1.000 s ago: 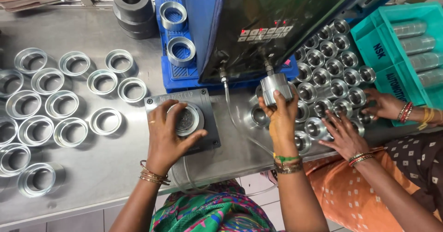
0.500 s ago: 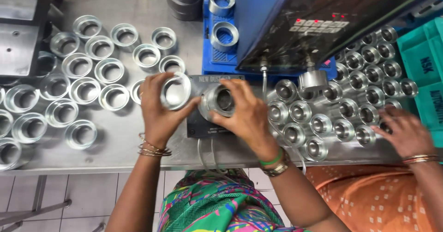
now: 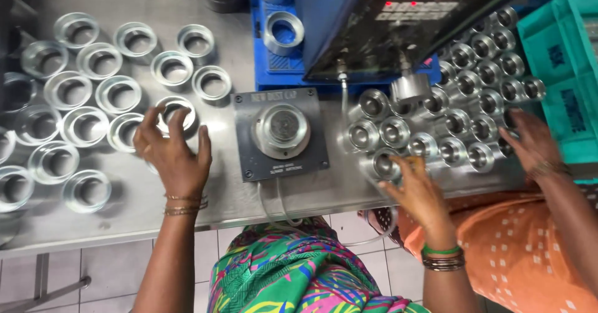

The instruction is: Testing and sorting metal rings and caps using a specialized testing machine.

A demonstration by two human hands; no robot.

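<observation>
Ring on tabletop, right end of the ring rows, left of grey fixture. Left hand over it, fingers curled around its rim, pinching it. Right hand at the cup cluster, fingertips touching the front cup, fingers loosely spread, not closed on it. A cap sits in the fixture. Blue machine behind. Co-worker's hand on cups at far right, beside teal crate.
</observation>
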